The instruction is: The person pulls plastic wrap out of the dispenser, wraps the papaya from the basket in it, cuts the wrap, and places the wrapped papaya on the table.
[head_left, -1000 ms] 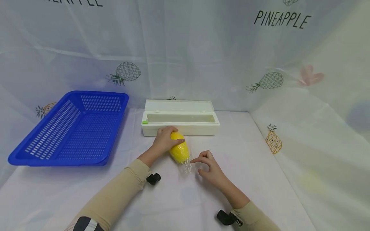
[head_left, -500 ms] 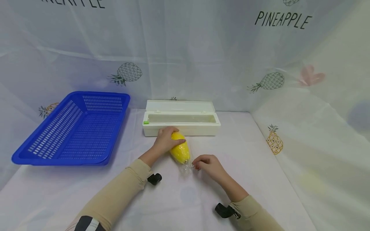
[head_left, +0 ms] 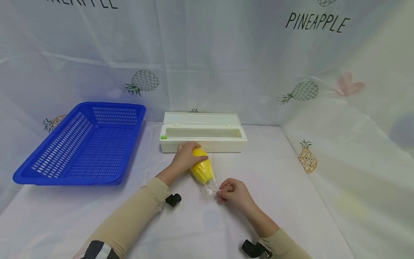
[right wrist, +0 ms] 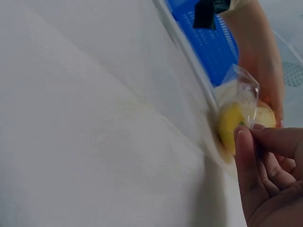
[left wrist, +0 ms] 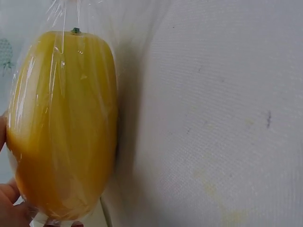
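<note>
A long oval yellow fruit (head_left: 202, 172) with a small green stem end lies wrapped in clear plastic film in front of the white box. My left hand (head_left: 185, 157) grips its far end, thumb over the top and fingers around the side. In the left wrist view the fruit (left wrist: 66, 127) fills the left side, the film pulled into creases past its stem. Loose clear film (head_left: 210, 189) extends from the near end. My right hand (head_left: 237, 194) pinches the edge of this film between thumb and index finger, as the right wrist view shows at the fingertips (right wrist: 243, 135).
Behind the fruit stands a long white cling film dispenser (head_left: 203, 146), lid raised, with a green slider at its left. A large blue perforated basket (head_left: 97, 151) sits at the left. A patterned cloth wall (head_left: 210, 72) rises behind and along the right.
My right hand has closed its thumb and finger on the film and drawn it slightly toward me, stretching the loose end. The left hand keeps its hold on the fruit.
</note>
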{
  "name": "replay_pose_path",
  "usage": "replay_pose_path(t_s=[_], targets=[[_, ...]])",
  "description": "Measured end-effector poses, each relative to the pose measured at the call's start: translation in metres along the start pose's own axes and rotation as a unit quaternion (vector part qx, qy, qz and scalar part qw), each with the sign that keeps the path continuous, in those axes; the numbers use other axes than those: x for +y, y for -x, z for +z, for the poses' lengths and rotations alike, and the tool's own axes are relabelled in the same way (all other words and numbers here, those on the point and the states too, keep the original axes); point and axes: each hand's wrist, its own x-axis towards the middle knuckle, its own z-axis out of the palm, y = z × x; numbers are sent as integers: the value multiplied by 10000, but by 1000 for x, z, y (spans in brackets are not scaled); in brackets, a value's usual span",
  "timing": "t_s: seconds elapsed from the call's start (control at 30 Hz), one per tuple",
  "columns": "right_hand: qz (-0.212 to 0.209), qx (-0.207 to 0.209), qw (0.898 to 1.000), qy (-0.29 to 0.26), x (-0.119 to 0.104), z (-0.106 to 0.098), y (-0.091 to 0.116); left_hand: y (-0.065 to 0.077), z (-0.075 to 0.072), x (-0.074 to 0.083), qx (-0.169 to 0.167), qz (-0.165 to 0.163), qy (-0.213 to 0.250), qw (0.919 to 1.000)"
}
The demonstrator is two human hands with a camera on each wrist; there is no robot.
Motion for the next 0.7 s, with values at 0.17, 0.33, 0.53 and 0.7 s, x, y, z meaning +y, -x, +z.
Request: replay_pose_path(t_s=[0.17,0.33,0.53,0.7], targets=[[112,246,9994,201,-2,-1,2,0,0,1,-131,12,35,9999],[-618,823,9869,1241,-8,9,6,0,3,4,-130,24,-20,9999],[-2043,428,9560,2062,-6,25,4,2,2,7,-28,-83,-79,9999],[-2950,624,8960,3259,-3,31,0,4,1,11,12,-173,-152,9997]])
